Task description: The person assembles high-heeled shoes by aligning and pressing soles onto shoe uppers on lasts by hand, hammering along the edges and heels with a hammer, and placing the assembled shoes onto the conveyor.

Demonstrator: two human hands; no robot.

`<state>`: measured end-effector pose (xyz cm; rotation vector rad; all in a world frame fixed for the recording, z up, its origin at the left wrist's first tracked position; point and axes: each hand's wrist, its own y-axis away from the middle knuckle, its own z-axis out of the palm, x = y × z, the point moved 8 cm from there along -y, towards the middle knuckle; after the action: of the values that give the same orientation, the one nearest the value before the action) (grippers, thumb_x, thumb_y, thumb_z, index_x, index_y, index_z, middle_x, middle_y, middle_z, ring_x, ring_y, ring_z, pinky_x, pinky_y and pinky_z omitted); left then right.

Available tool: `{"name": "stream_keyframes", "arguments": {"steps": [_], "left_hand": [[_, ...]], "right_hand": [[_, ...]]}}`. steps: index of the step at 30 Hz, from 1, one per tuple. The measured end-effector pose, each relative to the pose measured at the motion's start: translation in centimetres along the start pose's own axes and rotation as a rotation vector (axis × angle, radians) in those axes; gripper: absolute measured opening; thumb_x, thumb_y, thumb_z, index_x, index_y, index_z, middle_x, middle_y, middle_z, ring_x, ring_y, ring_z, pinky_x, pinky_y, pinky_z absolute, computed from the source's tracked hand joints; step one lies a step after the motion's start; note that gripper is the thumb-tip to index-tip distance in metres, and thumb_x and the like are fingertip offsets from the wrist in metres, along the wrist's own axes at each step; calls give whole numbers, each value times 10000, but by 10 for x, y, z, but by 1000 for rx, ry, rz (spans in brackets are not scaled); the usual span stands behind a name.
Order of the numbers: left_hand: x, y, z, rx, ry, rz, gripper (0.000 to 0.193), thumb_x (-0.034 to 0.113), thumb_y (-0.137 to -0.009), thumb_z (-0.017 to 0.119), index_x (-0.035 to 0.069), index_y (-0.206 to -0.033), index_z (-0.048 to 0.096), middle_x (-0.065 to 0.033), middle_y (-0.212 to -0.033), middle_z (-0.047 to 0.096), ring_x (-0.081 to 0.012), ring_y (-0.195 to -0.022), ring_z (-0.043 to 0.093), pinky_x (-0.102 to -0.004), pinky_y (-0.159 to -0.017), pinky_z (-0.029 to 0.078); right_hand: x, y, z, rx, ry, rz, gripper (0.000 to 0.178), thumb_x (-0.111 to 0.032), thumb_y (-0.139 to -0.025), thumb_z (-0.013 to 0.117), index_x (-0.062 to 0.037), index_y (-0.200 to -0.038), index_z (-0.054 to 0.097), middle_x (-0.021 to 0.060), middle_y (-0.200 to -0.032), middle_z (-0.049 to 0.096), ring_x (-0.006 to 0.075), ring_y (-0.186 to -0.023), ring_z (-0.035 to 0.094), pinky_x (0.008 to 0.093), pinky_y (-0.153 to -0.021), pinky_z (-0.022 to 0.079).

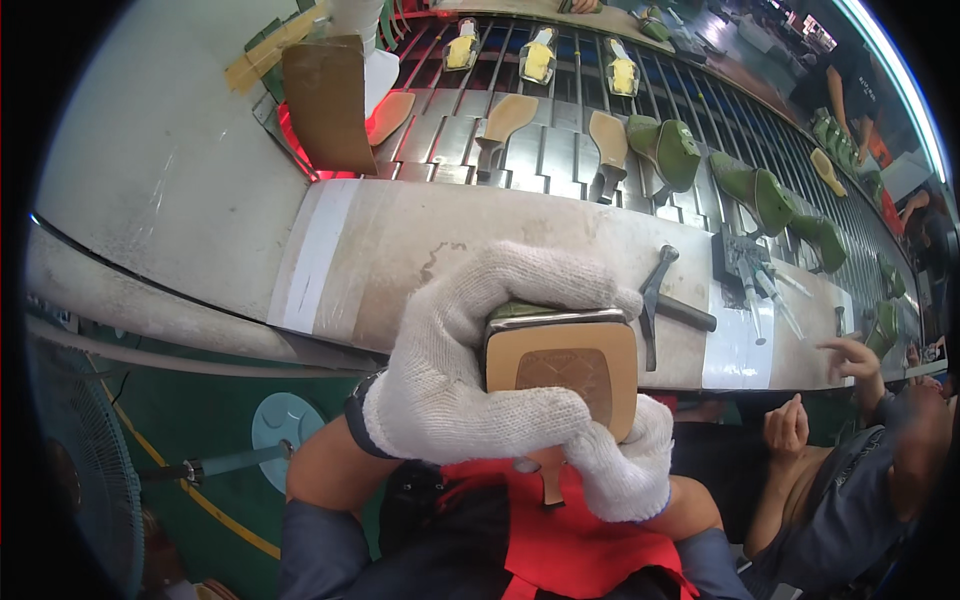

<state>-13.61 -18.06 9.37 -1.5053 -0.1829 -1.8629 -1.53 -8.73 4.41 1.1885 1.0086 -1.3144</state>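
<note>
In front of my chest I hold a high-heeled shoe (565, 362) with a square toe, its tan sole tilted up toward me. A bit of green upper shows along its far edge, and a slim heel hangs below. My left hand (430, 350), in a white knitted glove, wraps the toe with fingers over the far edge and thumb across the sole. My right hand (628, 465), also gloved, is closed on the shoe at its near right side, its fingertips partly hidden. On the bench just right of the shoe lies a hammer (657, 290), apart from both hands.
Beyond the bench (390, 240), a slatted conveyor (455, 150) carries heeled soles (608, 140) and green shoes (672, 155). Syringe-like tools (757, 285) stand in a dark holder at right. Bare hands of a co-worker (787, 425) are close by. A fan (85, 460) and blue stool (285, 430) are at left.
</note>
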Motion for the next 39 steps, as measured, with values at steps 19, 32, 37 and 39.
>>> {"name": "stream_keyframes", "arguments": {"steps": [19,32,37,39], "left_hand": [[-28,-22,-13,1,102,-66,892,682,-1138,439,-132,-1461,606,-348,-1460,668,-420,-1362,683,-523,-1173,556],[-10,-42,-9,-49,26,33,604,411,-1187,523,-128,-1429,650,-233,-1386,737,-266,-1271,722,-400,-1098,583],[-2,-48,-8,-85,-150,102,595,382,-1184,555,-154,-1423,652,-276,-1377,743,-309,-1268,745,-413,-1102,598],[-4,-49,-9,-45,-60,62,515,303,-1173,593,-137,-1432,659,-255,-1358,758,-290,-1243,758,-397,-1089,604]], "right_hand": [[1,-6,-27,-8,-338,62,413,-235,-1119,670,125,-1317,712,229,-1109,815,251,-923,813,374,-812,681],[-6,-16,-33,72,-292,14,467,-278,-1120,671,141,-1327,686,253,-1094,802,267,-876,812,389,-772,702],[-13,-22,-43,129,-267,-21,489,-310,-1127,664,118,-1364,661,251,-1067,794,273,-842,804,396,-712,693],[-17,-21,-44,141,-227,-34,488,-312,-1131,659,109,-1378,653,247,-1075,795,276,-851,807,391,-713,693]]}}
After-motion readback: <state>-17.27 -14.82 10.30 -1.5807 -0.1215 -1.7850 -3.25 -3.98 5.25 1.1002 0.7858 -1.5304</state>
